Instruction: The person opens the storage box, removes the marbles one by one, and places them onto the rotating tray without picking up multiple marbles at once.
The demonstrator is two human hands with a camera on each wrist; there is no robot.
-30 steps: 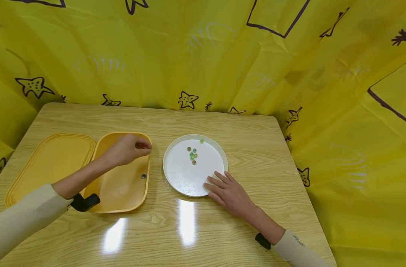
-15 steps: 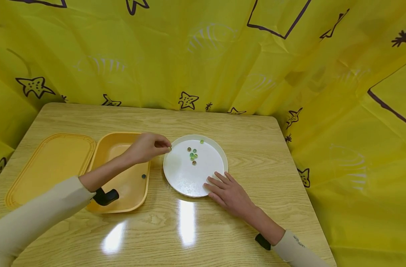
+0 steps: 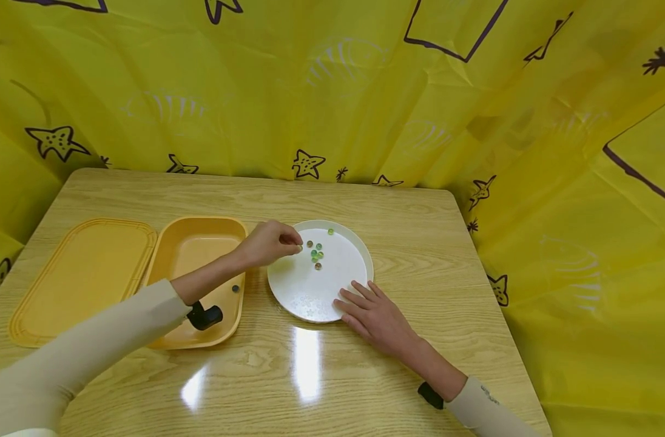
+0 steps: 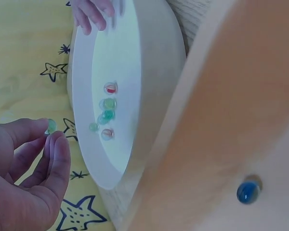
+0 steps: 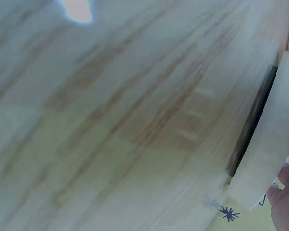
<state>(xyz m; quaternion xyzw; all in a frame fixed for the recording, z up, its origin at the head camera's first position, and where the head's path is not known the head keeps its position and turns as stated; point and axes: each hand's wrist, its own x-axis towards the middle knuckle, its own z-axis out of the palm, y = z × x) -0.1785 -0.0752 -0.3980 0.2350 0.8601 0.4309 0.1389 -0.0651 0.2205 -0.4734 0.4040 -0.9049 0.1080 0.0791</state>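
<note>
Between thumb and fingertips, my left hand (image 3: pixel 269 244) pinches a green glass marble (image 4: pixel 51 126) over the left part of a round white tray (image 3: pixel 294 291). Several green and brownish marbles (image 3: pixel 318 266) lie grouped in the tray, and a lone yellow-green marble (image 3: pixel 330 232) sits by its far rim. My right hand (image 3: pixel 377 318) rests with spread fingers on the tray's near right rim. To the left, an orange plastic box (image 3: pixel 201 340) holds a dark blue marble (image 4: pixel 248 192); the left forearm crosses above the box and hides part of it.
A flat orange lid (image 3: pixel 81 279) lies left of the box on the wooden table (image 3: pixel 409 230). A yellow patterned cloth (image 3: pixel 332 91) hangs behind the table and along its right side. Dark camera mounts sit at both wrists.
My left hand has moved right, from above the orange box to above the white tray, with the green marble in its fingers. The right hand has stayed in place.
</note>
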